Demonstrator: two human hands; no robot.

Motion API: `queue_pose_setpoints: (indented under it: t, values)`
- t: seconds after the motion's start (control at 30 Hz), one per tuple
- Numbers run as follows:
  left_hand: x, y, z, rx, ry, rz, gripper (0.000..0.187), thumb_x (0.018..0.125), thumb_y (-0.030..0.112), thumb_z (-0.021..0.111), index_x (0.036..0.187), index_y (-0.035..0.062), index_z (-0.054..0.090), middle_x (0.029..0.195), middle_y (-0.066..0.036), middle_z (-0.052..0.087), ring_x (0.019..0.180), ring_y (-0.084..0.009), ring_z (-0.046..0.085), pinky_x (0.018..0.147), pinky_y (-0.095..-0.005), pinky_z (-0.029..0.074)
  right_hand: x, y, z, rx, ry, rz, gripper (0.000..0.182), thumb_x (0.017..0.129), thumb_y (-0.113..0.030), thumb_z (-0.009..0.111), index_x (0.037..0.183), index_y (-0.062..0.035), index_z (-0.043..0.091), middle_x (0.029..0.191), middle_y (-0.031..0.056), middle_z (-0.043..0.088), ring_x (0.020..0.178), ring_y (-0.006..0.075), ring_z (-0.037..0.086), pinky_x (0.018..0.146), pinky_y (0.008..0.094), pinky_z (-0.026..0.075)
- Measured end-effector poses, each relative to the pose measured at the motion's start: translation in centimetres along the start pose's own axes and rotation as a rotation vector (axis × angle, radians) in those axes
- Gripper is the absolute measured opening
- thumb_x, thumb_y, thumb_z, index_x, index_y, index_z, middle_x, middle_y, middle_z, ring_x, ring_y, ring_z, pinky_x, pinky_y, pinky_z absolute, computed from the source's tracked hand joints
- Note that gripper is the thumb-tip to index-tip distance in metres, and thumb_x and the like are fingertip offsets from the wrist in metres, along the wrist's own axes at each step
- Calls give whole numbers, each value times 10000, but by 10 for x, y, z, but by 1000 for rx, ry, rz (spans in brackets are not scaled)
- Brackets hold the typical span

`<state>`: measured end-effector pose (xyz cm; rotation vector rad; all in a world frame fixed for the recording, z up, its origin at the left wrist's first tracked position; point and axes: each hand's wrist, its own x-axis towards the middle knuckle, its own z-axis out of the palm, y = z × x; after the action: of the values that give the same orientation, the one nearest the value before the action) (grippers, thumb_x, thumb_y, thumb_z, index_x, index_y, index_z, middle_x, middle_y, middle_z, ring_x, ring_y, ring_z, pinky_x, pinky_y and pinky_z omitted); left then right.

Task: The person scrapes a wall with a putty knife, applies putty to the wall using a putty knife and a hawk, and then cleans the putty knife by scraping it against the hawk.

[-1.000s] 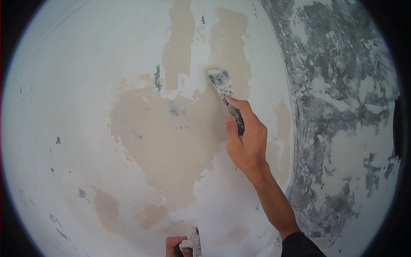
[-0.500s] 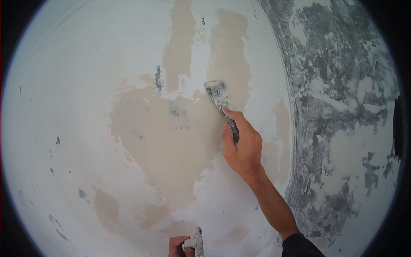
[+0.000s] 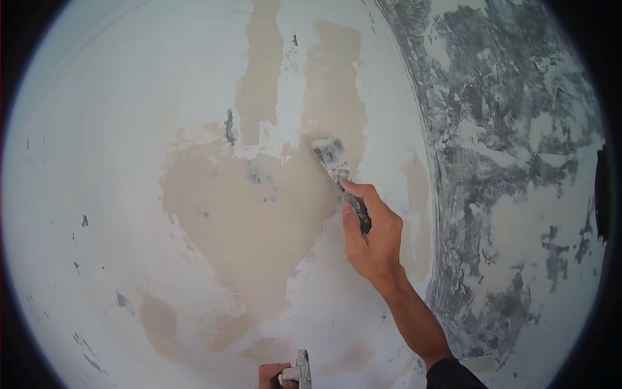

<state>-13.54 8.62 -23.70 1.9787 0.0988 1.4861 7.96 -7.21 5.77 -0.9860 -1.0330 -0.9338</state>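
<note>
My right hand [image 3: 376, 236] is closed around the dark handle of a putty knife [image 3: 335, 165]. White filler smears its blade, which points up and to the left against the wall. The blade lies over the lower part of a beige strip, just above a large beige patch [image 3: 240, 214]. At the bottom edge, my left hand [image 3: 271, 376] is partly in view, fingers wrapped round the grip of a plaster-caked trowel [image 3: 302, 369]. That trowel is seen nearly edge-on, and its lower part is cut off by the frame.
The white wall [image 3: 110, 162] carries beige patches and small dark marks. To the right, past a curved vertical line, is a rough grey surface [image 3: 473, 194] with patchy white plaster. A dark object [image 3: 602, 194] shows at the far right edge.
The putty knife and right hand have slid slightly down and to the right over the wall. The view has shifted a little too. My left hand still grips the trowel.
</note>
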Motion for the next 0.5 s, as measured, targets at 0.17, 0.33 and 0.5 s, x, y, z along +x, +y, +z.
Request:
queue_pose_setpoints:
  t: [0.17,0.33,0.5]
  values:
    - [-43,-63,-30,2,-137,-97,347,854,233,715,1083,-19,650,944,-124,600,804,-196,566,701,-316,456,32,6,-7,-128,-21,153,333,882,-6,615,1212,-51,632,772,124,647,593,218,600,599,318,496]
    - [-14,-10,0,-26,-92,-101,341,867,236,707,1087,-19,649,952,-122,600,812,-194,568,708,-312,458,-22,8,-19,-77,-21,45,300,897,-27,609,1196,-49,627,783,129,650,599,233,604,585,346,486]
    - [17,121,38,-27,304,-5,304,1022,267,606,1119,-19,640,1020,-70,585,770,-116,480,653,-227,392,22,-2,-4,-47,-21,94,303,894,-23,610,1195,-54,623,792,128,651,609,239,615,584,348,494]
